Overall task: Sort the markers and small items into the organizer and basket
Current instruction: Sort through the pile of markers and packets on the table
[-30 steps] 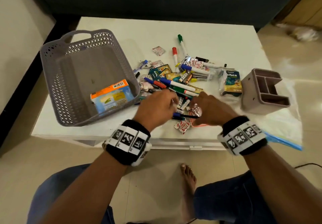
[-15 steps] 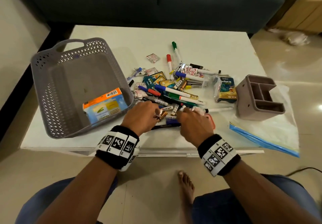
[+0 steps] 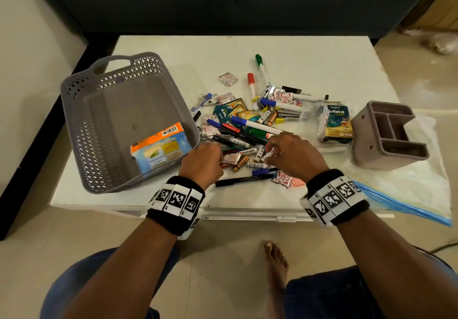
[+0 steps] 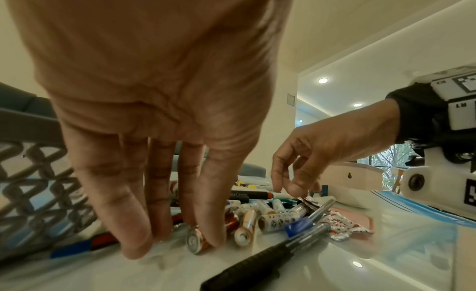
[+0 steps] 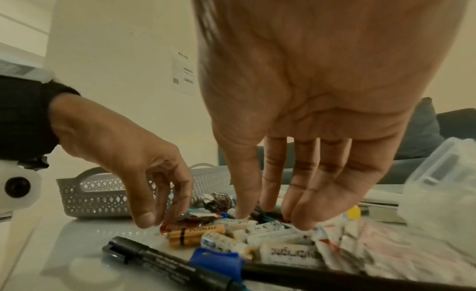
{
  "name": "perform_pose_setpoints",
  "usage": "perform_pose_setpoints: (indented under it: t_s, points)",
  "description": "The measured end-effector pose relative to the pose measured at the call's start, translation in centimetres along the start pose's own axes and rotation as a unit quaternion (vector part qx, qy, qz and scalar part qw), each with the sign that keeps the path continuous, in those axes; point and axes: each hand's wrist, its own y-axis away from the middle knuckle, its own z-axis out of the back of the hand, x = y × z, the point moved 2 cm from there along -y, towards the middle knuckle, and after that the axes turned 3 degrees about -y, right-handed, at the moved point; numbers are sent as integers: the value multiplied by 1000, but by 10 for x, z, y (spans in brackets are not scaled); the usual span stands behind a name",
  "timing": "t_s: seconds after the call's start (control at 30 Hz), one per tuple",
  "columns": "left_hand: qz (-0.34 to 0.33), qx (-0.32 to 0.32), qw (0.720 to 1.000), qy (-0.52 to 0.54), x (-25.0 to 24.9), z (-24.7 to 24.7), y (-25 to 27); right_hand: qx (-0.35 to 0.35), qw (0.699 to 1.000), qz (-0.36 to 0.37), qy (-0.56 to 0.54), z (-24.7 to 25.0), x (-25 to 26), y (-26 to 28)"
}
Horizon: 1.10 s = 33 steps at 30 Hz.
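A pile of markers, batteries and foil wrappers lies mid-table between the grey basket and the mauve organizer. My left hand points down at the pile's near edge, its fingertips touching a copper battery that lies on the table. The thumb stands apart from it. My right hand pinches a small white battery among other white batteries. A black marker lies in front of both hands.
An orange and blue box sits in the basket. A boxed packet lies beside the organizer, which stands on a clear zip bag. A dark sofa runs behind the white table. My bare foot is below the table edge.
Both hands have shifted forward from the table's near edge into the pile. The right hand went farther and now pinches a white battery; the left has come down on the copper one.
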Motion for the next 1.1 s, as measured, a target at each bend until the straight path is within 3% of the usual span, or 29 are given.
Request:
perform_pose_setpoints:
  t_s: [0.33,0.53,0.77,0.93,1.0,1.1]
  points:
    - [-6,-49,999,21,0,5,5,-41,998,-52,-12,19,-10,-11]
    - [-12,-84,992,89,-4,15,3,-114,987,-103,-48,50,-31,-18]
    - [7,-172,972,159,15,45,3,-81,995,-25,-47,36,-11,-40]
    - [-3,-189,966,175,40,47,0,-117,993,3,7,35,4,-89]
    - [-2,-171,970,171,54,45,-1,-82,996,4,29,33,18,-107]
    - [2,-95,983,158,66,37,0,30,993,-5,118,16,36,-128]
